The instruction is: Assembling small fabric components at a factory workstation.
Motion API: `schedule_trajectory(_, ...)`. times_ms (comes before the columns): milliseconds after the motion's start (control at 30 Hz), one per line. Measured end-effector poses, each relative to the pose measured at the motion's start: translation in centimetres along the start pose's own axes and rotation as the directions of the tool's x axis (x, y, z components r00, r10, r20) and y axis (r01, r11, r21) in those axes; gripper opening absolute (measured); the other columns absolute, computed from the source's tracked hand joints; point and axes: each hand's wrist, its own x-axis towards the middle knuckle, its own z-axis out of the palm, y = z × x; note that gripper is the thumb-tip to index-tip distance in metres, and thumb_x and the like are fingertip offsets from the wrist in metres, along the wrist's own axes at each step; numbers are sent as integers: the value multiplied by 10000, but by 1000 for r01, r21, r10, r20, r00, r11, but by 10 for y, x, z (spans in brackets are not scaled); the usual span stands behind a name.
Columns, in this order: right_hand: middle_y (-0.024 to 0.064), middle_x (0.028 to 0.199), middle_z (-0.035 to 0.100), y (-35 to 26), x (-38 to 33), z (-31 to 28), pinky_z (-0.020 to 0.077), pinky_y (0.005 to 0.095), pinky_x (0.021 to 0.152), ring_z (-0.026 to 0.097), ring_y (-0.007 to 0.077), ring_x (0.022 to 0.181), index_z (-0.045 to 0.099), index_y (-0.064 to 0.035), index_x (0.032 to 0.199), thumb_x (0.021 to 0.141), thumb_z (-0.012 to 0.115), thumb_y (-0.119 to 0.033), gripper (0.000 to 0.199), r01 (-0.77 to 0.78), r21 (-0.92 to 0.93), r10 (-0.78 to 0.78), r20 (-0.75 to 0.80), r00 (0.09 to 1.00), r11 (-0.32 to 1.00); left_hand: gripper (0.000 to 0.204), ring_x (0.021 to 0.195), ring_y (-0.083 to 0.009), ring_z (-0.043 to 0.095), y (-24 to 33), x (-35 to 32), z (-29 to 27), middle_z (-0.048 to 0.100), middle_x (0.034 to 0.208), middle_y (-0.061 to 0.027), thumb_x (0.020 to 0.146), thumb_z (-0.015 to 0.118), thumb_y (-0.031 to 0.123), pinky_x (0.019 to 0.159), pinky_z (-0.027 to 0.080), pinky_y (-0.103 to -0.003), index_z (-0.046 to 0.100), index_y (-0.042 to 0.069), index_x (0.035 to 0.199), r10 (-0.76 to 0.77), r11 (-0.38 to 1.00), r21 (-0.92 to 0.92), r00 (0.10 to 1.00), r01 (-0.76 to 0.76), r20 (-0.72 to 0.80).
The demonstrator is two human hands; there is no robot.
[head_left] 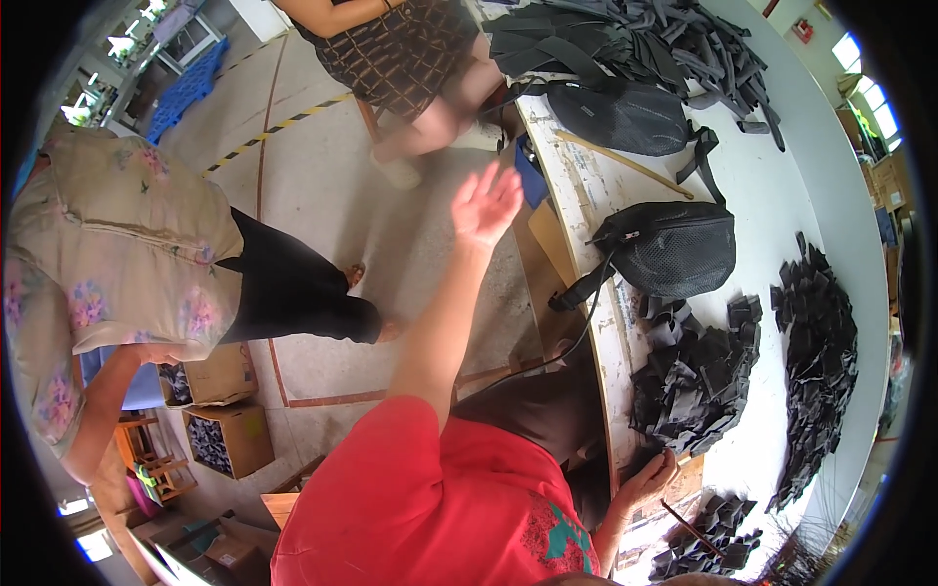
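Note:
My left hand point(488, 204) is raised over the floor to the left of the table, palm showing and fingers spread, with nothing in it. At the table's near edge is my right hand point(649, 480), its fingers curled in. Whether anything sits inside them is too small to make out. Beside its fingertips lies a heap of black fabric pieces point(696, 386). A thin dark stick-like tool point(692, 528) rests across a smaller pile of dark pieces point(728, 518) close by. Farther along the table is a black mesh waist bag point(674, 249) with a zip and strap.
Another dark bag point(618, 115), a wooden stick point(625, 164) and loose dark strips point(645, 39) lie on the far table. A long black heap point(817, 376) lines its right side. One person point(137, 244) stands at left; another point(410, 59) sits ahead. Cardboard boxes point(244, 441) stand on the floor.

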Motion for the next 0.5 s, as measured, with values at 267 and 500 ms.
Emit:
schedule_trajectory(267, 172, 948, 536, 1, 0, -1, 412, 374, 754, 524, 303, 858, 528, 40, 1028, 881, 429, -171, 275, 17, -16, -18, -35, 999, 1000, 264, 798, -254, 589, -54, -25, 30, 610, 911, -158, 842, 501, 234, 685, 496, -360, 585, 17, 965, -285, 934, 211, 957, 288, -46)
schedule_trajectory(500, 168, 892, 537, -1, 1, 2, 424, 369, 711, 533, 299, 825, 533, 38, 1018, 868, 453, -142, 248, 19, 36, -16, -64, 998, 999, 49, 638, -171, 578, -38, -116, -131, 586, 694, -57, 765, 527, 95, 511, 463, -278, 553, 58, 785, -73, 865, 222, 551, 450, -831)
